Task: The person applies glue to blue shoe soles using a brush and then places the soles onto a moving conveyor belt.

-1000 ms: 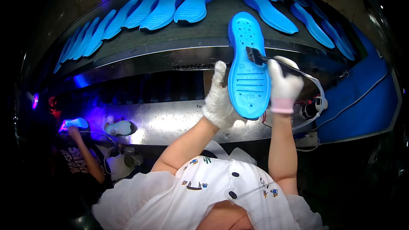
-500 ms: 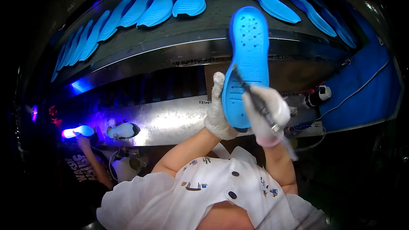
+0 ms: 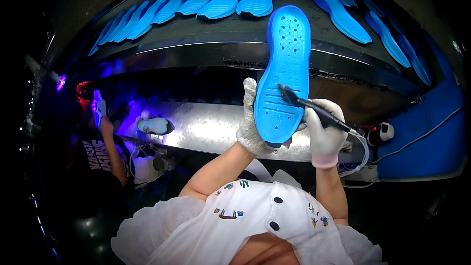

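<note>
My gloved left hand (image 3: pixel 250 125) grips a blue shoe sole (image 3: pixel 288 44) along its left edge and heel end, thumb up beside it. The sole stands almost upright in view, its inner face toward me, with small holes at the far end and grooves nearer. In my gloved right hand (image 3: pixel 326 137) is a dark-handled brush (image 3: pixel 321 111) with a pale tube trailing from its end. The bristles lie against the sole's grooved area, pointing left. Part of the sole's lower right edge is close to my right fingers.
Across the far side, a dark conveyor belt (image 3: pixel 196 34) carries several blue soles (image 3: pixel 223 1). A shoe (image 3: pixel 154 126) lies on the metal bench (image 3: pixel 206 122) at left. Farther left, a co-worker's hand (image 3: pixel 105 125) holds a lit sole. A white-and-black cylinder (image 3: pixel 385 134) stands at right near a blue panel (image 3: pixel 422 142).
My right hand has shifted right and lower, and the brush now slants leftward across the sole. The belt's soles appear farther right. The co-worker's lit piece has turned from level to upright.
</note>
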Motion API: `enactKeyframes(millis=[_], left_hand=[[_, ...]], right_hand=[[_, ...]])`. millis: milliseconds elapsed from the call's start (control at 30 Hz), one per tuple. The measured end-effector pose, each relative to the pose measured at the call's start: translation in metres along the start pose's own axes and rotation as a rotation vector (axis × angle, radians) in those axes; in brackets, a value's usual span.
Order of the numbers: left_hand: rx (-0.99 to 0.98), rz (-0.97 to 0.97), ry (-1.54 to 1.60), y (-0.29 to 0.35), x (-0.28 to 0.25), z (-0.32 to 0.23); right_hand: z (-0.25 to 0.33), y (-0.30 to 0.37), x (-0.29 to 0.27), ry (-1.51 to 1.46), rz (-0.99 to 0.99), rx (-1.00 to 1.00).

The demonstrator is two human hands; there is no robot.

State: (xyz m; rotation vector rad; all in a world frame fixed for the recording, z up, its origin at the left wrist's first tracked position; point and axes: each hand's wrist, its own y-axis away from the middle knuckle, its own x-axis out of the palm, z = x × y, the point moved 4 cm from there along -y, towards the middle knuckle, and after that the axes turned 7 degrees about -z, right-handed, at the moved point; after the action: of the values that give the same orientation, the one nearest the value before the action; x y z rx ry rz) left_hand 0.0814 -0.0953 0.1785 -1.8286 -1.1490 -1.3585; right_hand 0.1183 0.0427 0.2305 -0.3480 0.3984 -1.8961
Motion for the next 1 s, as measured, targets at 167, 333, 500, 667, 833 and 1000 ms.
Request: enactKeyframes(millis=[167, 333, 500, 667, 833, 1000], left_hand=[[0.018, 0.158, 0.069, -0.008, 0.002, 0.005], [0.048, 0.189, -0.05, -0.007, 0.01, 0.002], [-0.196, 0.026, -0.061, -0.012, 0.003, -0.005], [-0.349, 0.144, -0.396, -0.014, -0.008, -0.033], [-0.145, -0.146, -0.54, -0.021, -0.019, -0.051], [-0.171, -0.292, -0.639, -0.016, 0.0, -0.072]], right_hand=[[0.029, 0.045, 0.003, 0.305, 0.435, -0.677], [-0.009, 0.013, -0.025, 0.003, 0.203, -0.034], [0.019, 0.034, -0.031, 0.315, 0.624, -0.547], [-0.006, 0.013, -0.033, 0.103, 0.609, -0.337], [0.016, 0.022, -0.012, 0.17, 0.673, -0.318], [0.019, 0.028, 0.004, 0.443, 0.795, -0.466]])
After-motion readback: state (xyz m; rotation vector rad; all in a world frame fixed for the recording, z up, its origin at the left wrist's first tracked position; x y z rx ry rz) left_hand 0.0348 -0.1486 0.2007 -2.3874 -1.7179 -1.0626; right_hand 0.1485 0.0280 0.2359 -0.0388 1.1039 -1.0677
